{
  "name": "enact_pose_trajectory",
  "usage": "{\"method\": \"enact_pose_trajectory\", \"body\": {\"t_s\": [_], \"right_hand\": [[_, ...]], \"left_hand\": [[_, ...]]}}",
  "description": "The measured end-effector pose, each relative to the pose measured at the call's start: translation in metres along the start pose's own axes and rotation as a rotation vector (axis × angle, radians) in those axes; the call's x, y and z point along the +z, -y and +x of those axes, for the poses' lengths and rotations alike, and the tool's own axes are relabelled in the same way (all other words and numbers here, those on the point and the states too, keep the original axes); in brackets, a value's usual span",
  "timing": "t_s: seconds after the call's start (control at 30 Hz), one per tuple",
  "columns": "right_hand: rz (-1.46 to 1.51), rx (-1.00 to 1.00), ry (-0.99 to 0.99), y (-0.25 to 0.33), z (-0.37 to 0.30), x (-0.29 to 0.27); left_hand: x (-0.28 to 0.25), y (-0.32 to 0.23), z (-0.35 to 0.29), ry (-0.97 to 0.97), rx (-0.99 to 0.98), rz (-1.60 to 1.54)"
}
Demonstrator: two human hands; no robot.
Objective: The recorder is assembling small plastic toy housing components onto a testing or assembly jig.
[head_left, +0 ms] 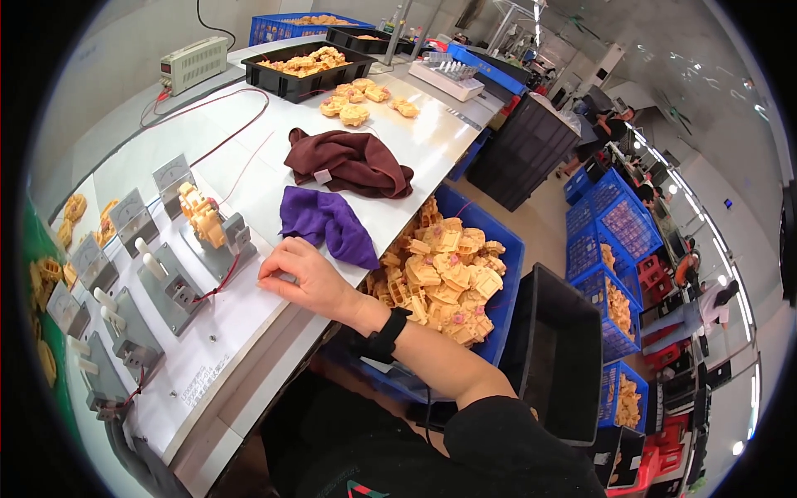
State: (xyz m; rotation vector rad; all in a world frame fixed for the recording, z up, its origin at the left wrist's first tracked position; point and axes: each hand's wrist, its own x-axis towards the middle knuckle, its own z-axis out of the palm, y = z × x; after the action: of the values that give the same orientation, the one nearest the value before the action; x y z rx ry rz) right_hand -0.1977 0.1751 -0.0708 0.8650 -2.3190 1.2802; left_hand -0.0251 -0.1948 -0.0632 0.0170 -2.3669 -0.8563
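My right hand (305,278), with a black band on the wrist, hovers by the bench's front edge. Its fingers curl loosely, thumb and forefinger slightly apart, and nothing shows between them. Left of it, a yellow moulded plastic part (202,216) sits upright on a grey test fixture (217,253) with a small dial meter (173,176) behind. A red wire runs down from this fixture. Close above my fingers lies a crumpled purple cloth (328,222), and a dark maroon cloth (350,162) is beyond it. My left hand is out of view.
More grey fixtures with white-handled clamps (152,266) line the bench's left. A blue crate (510,274) heaped with yellow parts stands right of the bench, beside an upright black bin (558,357). A black tray (286,83) and a power supply (193,65) are at the back.
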Motion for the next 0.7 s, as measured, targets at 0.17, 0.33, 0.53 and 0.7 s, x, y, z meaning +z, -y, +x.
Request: {"method": "enact_pose_trajectory", "body": {"t_s": [0.17, 0.33, 0.53, 0.7], "right_hand": [[0.000, -0.008, -0.009, 0.000, -0.001, -0.002], [-0.018, -0.023, -0.011, -0.002, -0.002, -0.004], [-0.017, -0.007, -0.009, 0.001, 0.001, -0.002], [-0.017, 0.003, -0.007, 0.002, 0.001, 0.000]], "left_hand": [[0.002, 0.005, -0.002, 0.002, 0.001, -0.011], [0.005, 0.007, -0.002, -0.001, -0.006, -0.031], [0.001, -0.001, -0.001, -0.007, 0.003, 0.001], [0.001, 0.003, -0.004, -0.028, -0.021, 0.004]]}}
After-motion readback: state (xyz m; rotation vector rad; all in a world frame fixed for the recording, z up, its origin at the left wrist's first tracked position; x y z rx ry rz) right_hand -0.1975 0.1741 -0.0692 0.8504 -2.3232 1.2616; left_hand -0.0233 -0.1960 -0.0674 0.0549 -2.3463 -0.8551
